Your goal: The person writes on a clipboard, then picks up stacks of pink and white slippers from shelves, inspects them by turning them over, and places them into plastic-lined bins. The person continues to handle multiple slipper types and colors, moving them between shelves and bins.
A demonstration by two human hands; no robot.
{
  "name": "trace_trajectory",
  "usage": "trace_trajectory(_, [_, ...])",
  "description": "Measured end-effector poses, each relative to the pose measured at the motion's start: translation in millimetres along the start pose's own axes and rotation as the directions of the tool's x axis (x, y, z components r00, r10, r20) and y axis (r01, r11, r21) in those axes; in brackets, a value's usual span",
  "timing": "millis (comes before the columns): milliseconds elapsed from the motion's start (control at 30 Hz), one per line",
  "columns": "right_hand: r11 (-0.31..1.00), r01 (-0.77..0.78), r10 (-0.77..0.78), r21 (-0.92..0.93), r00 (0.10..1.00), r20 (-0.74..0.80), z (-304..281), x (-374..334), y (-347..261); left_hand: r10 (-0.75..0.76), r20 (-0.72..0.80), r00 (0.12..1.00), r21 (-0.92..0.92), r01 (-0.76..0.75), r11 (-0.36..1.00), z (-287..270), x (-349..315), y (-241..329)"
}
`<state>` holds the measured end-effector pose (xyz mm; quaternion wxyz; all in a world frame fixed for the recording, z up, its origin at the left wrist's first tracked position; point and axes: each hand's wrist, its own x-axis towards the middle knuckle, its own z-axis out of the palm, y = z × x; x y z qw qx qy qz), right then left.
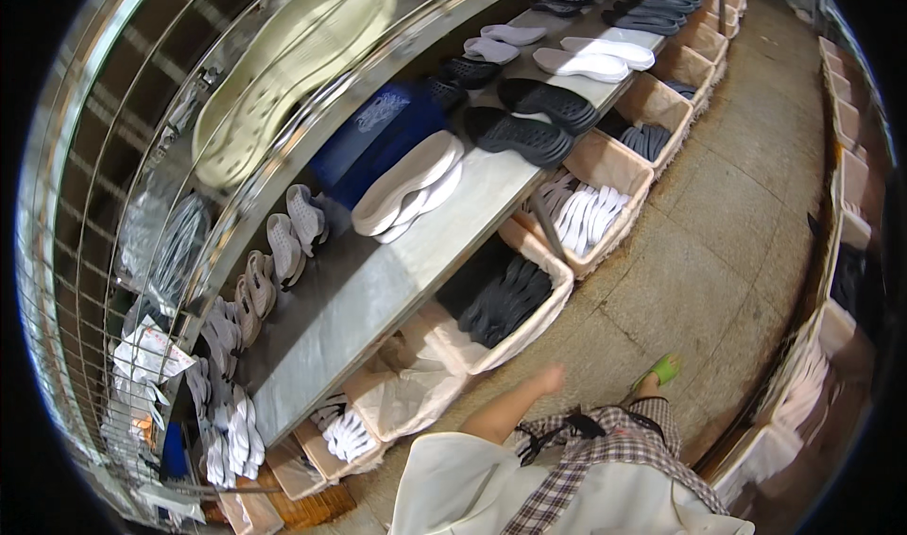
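My left hand [546, 381] hangs low over the floor, beside the lined baskets under the shelf. It is small and blurred, and its fingers do not show clearly. No object can be made out in it. Nearest to it is a basket [564, 294] holding dark shoe soles [510, 299]. Another basket, with white soles [345, 431] in it, is further down to the left. My right hand is outside the picture.
A long grey shelf [331, 318] on my left carries pale soles [411, 184], black soles [520, 134] and a blue bin [373, 138]. Wire racking [104, 280] rises beside it. More baskets [756, 464] line the aisle's right side. The tiled floor [699, 252] runs between them.
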<state>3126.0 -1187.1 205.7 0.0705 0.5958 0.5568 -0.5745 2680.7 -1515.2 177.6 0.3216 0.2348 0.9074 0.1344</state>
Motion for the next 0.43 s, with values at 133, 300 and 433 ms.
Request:
trace_trajectory(133, [0.987, -0.070, 0.078, -0.148, 0.996, 0.047, -85.4, 120.9, -87.9, -0.139, 0.005, 0.990, -0.123, 0.139, 0.983, -57.6, 116.9, 65.3])
trace_trajectory(300, [0.961, 0.000, 0.038, -0.276, 0.991, 0.130, -144.3, 301.8, -249.8, 0.047, -0.058, 0.997, -0.350, -0.064, 0.934, -88.6, 209.4, 154.5])
trace_trajectory(433, [0.683, 0.568, -0.603, -0.460, 0.793, 0.084, -159.9, 474.3, -444.4, -0.120, 0.072, 0.990, -0.120, 0.128, 0.984, -116.6, 306.4, 184.9])
